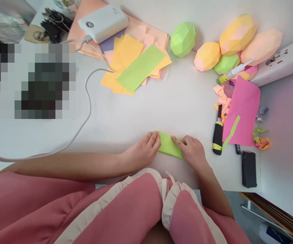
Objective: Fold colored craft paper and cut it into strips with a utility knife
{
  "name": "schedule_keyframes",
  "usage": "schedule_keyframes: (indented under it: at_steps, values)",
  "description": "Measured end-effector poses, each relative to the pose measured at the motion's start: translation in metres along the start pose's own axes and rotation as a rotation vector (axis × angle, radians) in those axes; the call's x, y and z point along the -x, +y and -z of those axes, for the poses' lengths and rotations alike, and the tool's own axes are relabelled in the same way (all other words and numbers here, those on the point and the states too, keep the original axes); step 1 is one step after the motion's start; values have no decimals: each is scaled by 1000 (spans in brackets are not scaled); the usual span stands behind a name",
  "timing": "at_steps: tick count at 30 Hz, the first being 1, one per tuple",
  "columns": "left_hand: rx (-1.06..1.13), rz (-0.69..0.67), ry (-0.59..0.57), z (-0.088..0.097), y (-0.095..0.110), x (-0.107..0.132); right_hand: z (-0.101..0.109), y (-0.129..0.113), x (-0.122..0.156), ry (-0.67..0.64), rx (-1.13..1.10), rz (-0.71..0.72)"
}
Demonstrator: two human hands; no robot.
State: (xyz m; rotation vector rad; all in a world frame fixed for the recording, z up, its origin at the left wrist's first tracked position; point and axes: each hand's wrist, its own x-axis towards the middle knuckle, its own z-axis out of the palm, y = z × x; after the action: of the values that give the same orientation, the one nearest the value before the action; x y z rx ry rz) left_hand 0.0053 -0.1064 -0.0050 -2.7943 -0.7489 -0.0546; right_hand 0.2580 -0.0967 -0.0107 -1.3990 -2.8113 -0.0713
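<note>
A small folded green paper (168, 145) lies on the white table (146, 112) close to the front edge. My left hand (143, 150) presses its left end with curled fingers. My right hand (192, 151) holds down its right end, fingertips pinched on the fold. Both hands rest on the table around the paper.
A stack of orange, peach and green sheets (136, 64) lies at the back, beside a white power bank (103, 23) with a cable (87, 101). Faceted paper shapes (183, 38) sit at the back right. A pink sheet (243, 113), a black-yellow cutter (217, 135), a glue bottle (234, 72) and scraps lie right.
</note>
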Motion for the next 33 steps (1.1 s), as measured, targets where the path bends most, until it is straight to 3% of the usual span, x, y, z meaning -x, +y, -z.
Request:
schedule_keyframes:
  at_steps: [18, 27, 33]
  values:
    - [159, 18, -16, 5, -5, 2, 4, -4, 1, 28, 15, 7]
    - [136, -64, 65, 3, -13, -3, 3, -4, 1, -25, -51, -32]
    - [169, -88, 25, -2, -23, -6, 1, -4, 1, 21, -34, -14]
